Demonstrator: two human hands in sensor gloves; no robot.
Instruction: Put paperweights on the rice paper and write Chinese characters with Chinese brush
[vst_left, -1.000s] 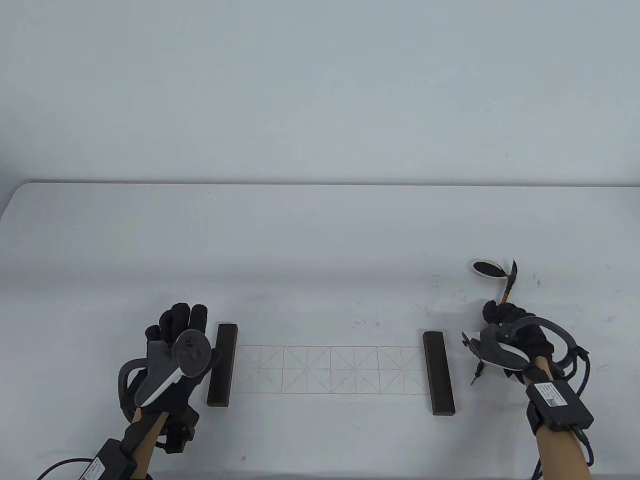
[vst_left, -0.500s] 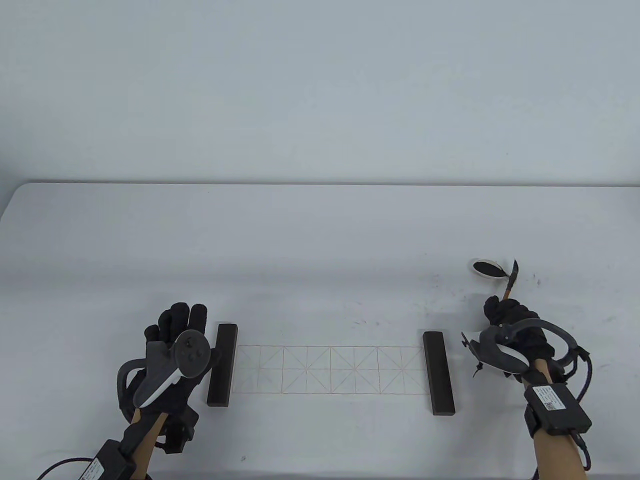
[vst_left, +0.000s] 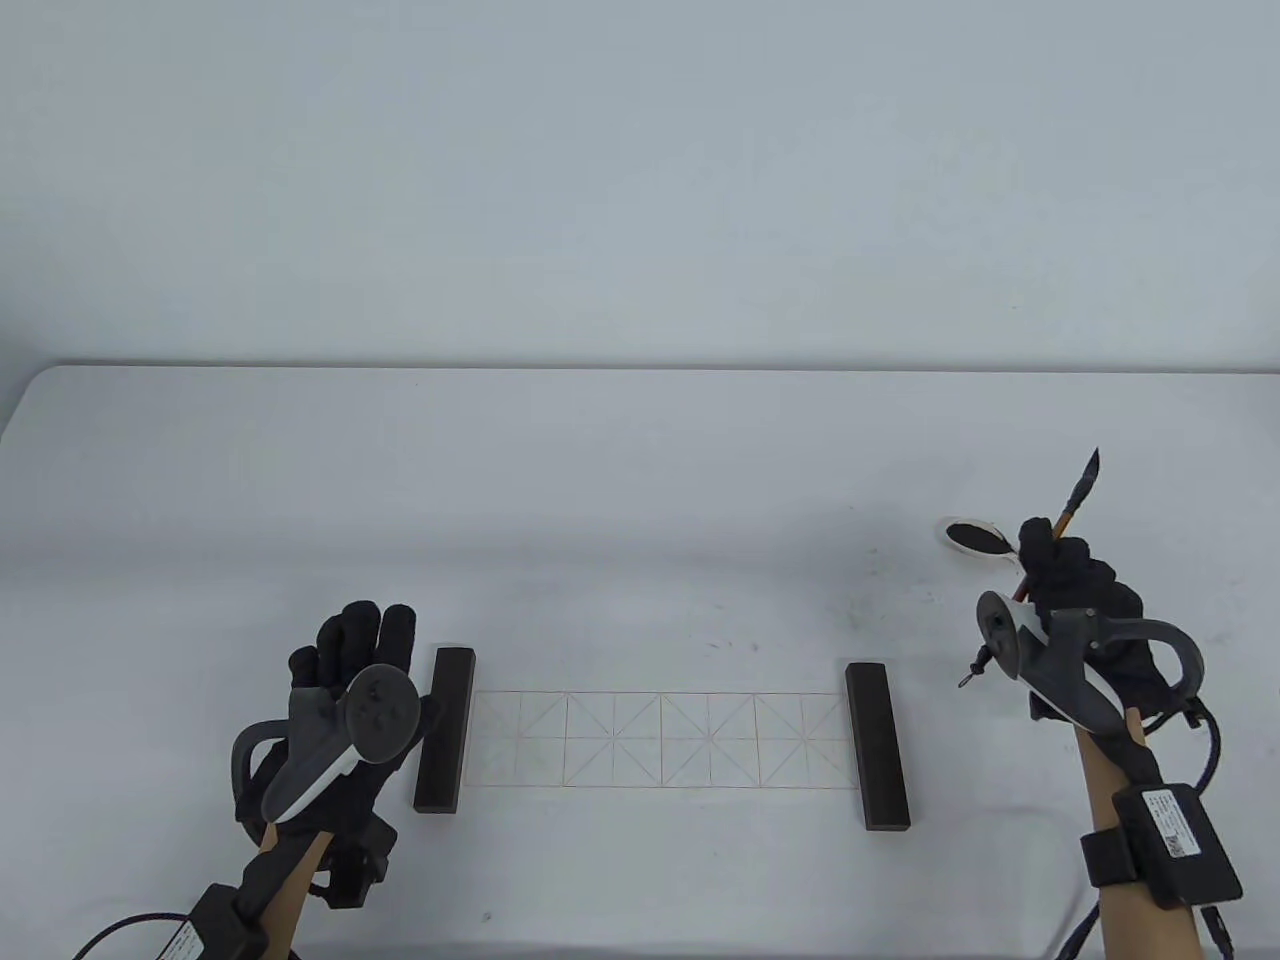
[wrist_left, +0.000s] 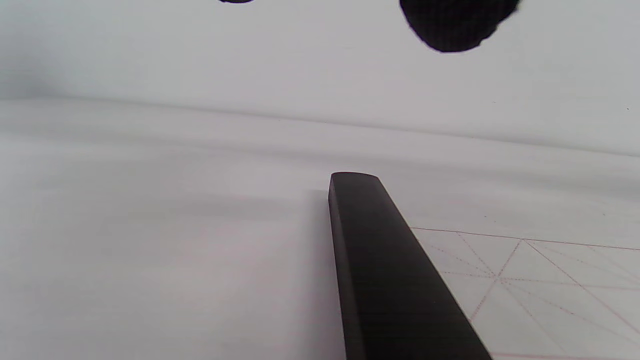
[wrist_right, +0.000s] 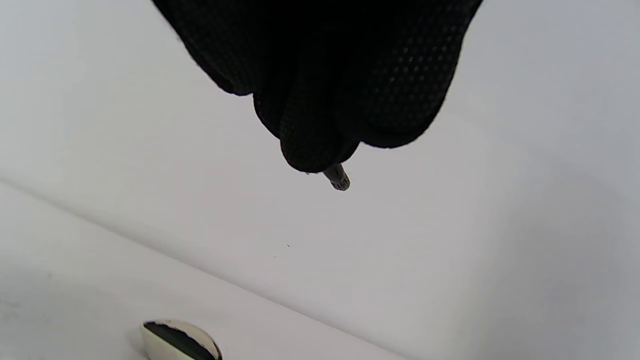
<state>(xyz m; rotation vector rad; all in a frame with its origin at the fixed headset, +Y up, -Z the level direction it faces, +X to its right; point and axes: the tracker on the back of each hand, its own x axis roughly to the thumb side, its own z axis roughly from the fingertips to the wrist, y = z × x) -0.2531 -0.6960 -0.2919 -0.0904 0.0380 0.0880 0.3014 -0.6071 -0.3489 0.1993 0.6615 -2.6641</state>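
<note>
Rice paper (vst_left: 660, 738) at lower centre of the surface (vst_left: 640, 470), pinned flat by a dark paperweight (vst_left: 445, 729) at each end. Right hand (vst_left: 1075, 590) curled round the brush (vst_left: 1078, 492), black tip raised beside the ink dish (vst_left: 972, 536), seemingly just loaded. Left hand (vst_left: 345, 690) flat, fingers straight, holding nothing. Red-lined grid unmarked.

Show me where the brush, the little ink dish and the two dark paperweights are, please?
brush (vst_left: 1072, 507), table view, on its handle just above the right hand's fingers.
ink dish (vst_left: 972, 536), table view, on the dark ink inside.
left paperweight (vst_left: 444, 728), table view, mid-bar.
right paperweight (vst_left: 877, 745), table view, mid-bar.
</note>
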